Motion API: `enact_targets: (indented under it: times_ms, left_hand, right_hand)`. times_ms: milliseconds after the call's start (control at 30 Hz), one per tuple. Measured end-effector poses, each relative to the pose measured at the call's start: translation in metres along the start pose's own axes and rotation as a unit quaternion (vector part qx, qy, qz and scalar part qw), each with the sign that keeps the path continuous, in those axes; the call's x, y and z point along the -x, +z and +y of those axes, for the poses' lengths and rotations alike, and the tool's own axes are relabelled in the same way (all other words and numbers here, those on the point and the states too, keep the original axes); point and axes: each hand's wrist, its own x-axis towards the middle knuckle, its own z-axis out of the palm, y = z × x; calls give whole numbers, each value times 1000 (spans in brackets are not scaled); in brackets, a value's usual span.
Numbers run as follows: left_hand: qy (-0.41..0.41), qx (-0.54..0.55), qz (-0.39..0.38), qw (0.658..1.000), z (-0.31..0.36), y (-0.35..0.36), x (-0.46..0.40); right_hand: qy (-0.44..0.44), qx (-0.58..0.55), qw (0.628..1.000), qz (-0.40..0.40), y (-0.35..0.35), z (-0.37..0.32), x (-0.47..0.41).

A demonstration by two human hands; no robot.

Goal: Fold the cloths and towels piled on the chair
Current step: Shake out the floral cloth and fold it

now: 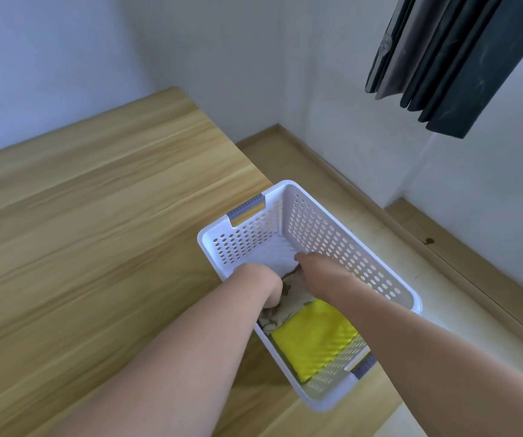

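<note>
Both hands down inside the white perforated basket [332, 234] at the counter [96, 231] edge: left hand [268, 290] curled on the patterned cloth [288, 305], right hand [312, 266] pressed over it, fingers hidden. Folded yellow towel [315, 337] alongside. Risk judged: basket overhung the edge, liable to tip under a hard push, fold liable to slump on release.

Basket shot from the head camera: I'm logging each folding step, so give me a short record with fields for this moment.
surface: wooden table
container: white perforated basket at the table's right edge
contents: folded yellow cloth nearest the person; patterned beige cloth beside it; white cloth at the far end
left hand: inside basket, on the patterned cloth; grip hidden
right hand: inside basket, fingers at the white cloth's edge
background: dark curtain
</note>
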Motion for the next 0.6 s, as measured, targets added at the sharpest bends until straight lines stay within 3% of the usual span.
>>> enact_targets:
  times_ms: [133,267,600]
  left_hand:
    - [-7,39,167,985,-11,3,52]
    - [26,81,356,931,-28,27,103]
    - [41,116,528,840,-108,100,233]
  right_hand:
    - [21,-102,992,77,-29,-9,49]
    - [27,-145,978,150,-53,-29,113]
    - [30,-154,957,246,-68,-161,253]
